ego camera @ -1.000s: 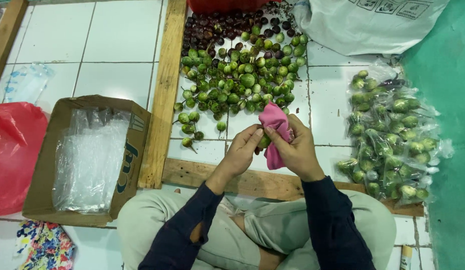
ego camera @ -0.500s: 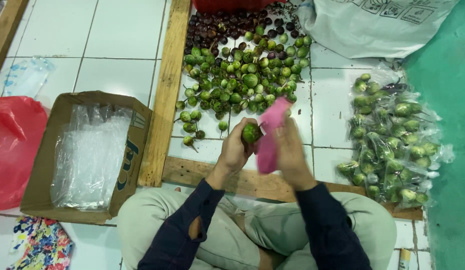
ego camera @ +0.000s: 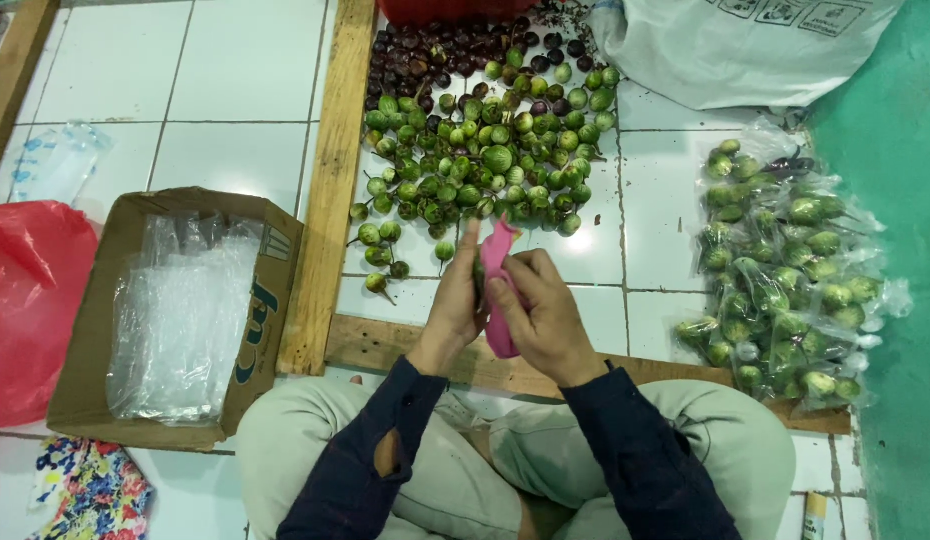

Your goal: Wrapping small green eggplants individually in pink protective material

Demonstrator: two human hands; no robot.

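Observation:
I sit cross-legged on a white tiled floor. My left hand (ego camera: pixel 455 300) and my right hand (ego camera: pixel 543 318) meet in front of me over a pink cloth (ego camera: pixel 498 252). The right hand grips the cloth; the left hand presses a small green round eggplant (ego camera: pixel 479 275) against it, mostly hidden between the palms. Just beyond my hands lies a heap of small green eggplants (ego camera: pixel 485 165), with darker purple ones (ego camera: pixel 435 50) behind it.
A wooden frame (ego camera: pixel 330 180) borders the heap on the left and near side. A cardboard box of clear plastic bags (ego camera: pixel 185 310) lies to the left, by a red plastic bag (ego camera: pixel 25 300). Filled clear bags of eggplants (ego camera: pixel 785 270) lie on the right, a white sack (ego camera: pixel 745 45) above.
The hands have closed together again on the cloth, hiding most of the green eggplant that was plainly visible in the left hand half a second ago.

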